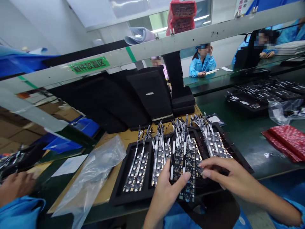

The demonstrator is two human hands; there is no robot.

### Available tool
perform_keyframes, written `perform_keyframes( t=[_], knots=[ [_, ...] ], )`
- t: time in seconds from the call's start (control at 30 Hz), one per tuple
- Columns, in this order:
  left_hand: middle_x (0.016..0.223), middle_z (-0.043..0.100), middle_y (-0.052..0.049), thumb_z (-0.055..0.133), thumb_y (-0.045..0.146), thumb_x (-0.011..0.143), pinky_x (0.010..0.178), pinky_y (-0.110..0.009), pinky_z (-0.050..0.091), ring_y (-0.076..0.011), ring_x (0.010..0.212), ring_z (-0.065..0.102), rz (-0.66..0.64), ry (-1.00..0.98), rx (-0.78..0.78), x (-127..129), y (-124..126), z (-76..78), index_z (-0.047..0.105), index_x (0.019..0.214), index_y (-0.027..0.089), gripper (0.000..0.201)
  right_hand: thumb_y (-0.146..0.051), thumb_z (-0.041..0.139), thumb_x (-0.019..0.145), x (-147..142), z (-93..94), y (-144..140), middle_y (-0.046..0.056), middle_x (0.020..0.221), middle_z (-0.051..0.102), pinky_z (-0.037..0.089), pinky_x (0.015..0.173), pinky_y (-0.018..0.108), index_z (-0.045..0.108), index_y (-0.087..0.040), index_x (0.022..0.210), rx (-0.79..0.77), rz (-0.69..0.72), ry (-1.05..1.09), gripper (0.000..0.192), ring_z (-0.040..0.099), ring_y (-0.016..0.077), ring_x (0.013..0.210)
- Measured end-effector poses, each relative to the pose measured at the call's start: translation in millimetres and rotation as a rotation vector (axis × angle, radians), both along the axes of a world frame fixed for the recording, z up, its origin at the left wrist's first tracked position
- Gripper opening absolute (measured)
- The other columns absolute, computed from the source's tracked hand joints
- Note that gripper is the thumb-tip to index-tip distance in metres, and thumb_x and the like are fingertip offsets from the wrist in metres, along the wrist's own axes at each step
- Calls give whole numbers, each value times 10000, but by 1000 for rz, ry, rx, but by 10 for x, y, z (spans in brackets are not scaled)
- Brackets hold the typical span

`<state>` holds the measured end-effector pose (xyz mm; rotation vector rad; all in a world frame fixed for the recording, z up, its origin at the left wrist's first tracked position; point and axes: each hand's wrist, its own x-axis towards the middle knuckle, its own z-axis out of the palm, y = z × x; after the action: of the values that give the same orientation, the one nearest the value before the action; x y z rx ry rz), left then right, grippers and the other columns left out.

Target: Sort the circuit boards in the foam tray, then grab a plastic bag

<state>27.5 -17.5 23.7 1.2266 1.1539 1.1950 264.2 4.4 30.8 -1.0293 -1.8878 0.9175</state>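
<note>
**Black tray of circuit boards under both our hands**

Black moulded plastic forms the tray (pixel 120 187) at the near edge of the green workbench (pixel 250 140), resting partly on a sheet of brown cardboard (pixel 124 138). Its slots hold rows of small circuit boards (pixel 137 168) with white flat ribbon cables (pixel 183 127) rising toward the far edge of the tray.

Our left hand (pixel 166 189) grips a stack of dark circuit boards (pixel 184 165) over the near middle of the tray, thumb pressed across their face. Our right hand (pixel 226 175) lies just beside that stack, fingers spread and loose, fingertips touching the boards in the tray's right slots; it clasps nothing we can see.

Crumpled clear plastic bags (pixel 92 178) lie off the tray's left edge. Another person's hand (pixel 14 187) in a blue sleeve shows at the bench's near left corner. Red anti-static bags (pixel 286 140) sit toward the right edge, and a second tray of boards (pixel 259 93) lies further back.
</note>
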Motion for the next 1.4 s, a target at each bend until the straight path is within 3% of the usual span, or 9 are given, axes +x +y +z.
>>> perform_keyframes(
  t=[0.1,0.27,0.53,0.8,1.13,1.4],
  knots=[
    [1120,776,-63,798,200,750,862,-437,580,-383,1005,739,-16,3,-6,-9,1,16,635,1198,306,488,-396,726,908,-58,-20,15,-113,828,824,567,637,158,785,-397,920,20,-7,-25,61,775,142,715],
    [1113,778,-58,796,202,756,864,-446,580,-384,1007,738,-40,-11,-29,-9,9,43,643,1170,323,457,-407,686,923,-124,-29,17,-96,762,789,515,531,166,758,-356,834,5,-8,-73,125,740,143,664],
    [1109,781,-63,789,183,773,867,-429,595,-372,1009,744,-49,-31,-11,-1,0,49,629,1191,286,460,-400,681,913,-148,-19,4,-83,699,762,481,481,187,748,-331,806,-30,-18,-97,144,681,138,568],
    [1067,788,-63,783,163,786,859,-402,602,-348,970,759,-74,-18,19,-24,12,38,627,1188,253,440,-419,637,923,-150,12,-8,-84,691,776,508,468,225,735,-393,793,-47,-12,-117,164,715,186,609],
    [1092,785,-68,791,171,778,865,-400,597,-360,1000,750,-65,-8,-10,-14,3,52,633,1185,257,445,-376,677,914,-160,-13,3,-93,613,681,443,453,188,725,-317,760,-46,-16,-117,171,632,132,532],
    [1067,787,-84,796,189,772,839,-387,597,-355,969,754,-55,17,-21,-11,3,39,631,1164,232,427,-382,688,902,-155,-63,-5,-89,615,690,430,430,197,733,-344,787,7,-36,-132,129,615,142,505]
  ],
)
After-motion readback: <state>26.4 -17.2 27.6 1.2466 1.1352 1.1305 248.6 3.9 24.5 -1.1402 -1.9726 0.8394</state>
